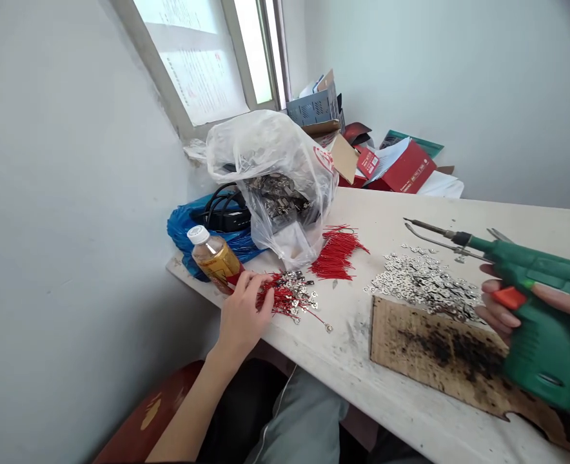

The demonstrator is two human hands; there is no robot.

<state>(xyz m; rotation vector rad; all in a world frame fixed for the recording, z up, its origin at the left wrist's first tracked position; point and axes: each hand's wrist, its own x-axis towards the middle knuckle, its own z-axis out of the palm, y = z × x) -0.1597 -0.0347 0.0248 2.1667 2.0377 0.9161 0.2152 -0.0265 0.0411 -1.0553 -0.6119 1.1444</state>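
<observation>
My right hand [500, 303] is wrapped round the handle of a green soldering gun [546, 322] with a red trigger. Its thin tip points left, above the table. On the left, my left hand [249, 303] rests at a pile of red wires with metal tabs [289, 296], thumb and fingers apart and slightly curled; the fingertips are partly hidden. One wire with a tab lies out to the right of that pile. Beyond it is a bundle of plain red wires [336, 254]. Loose metal tabs [420, 280] are spread below the soldering tip.
A scorched cardboard piece [440, 348] lies along the table's [324, 348] front edge. A drink bottle [212, 258] stands beside my left hand. Behind it are a blue bag [181, 225] and a clear plastic bag [270, 148] of metal parts. Red boxes [405, 171] sit at the back.
</observation>
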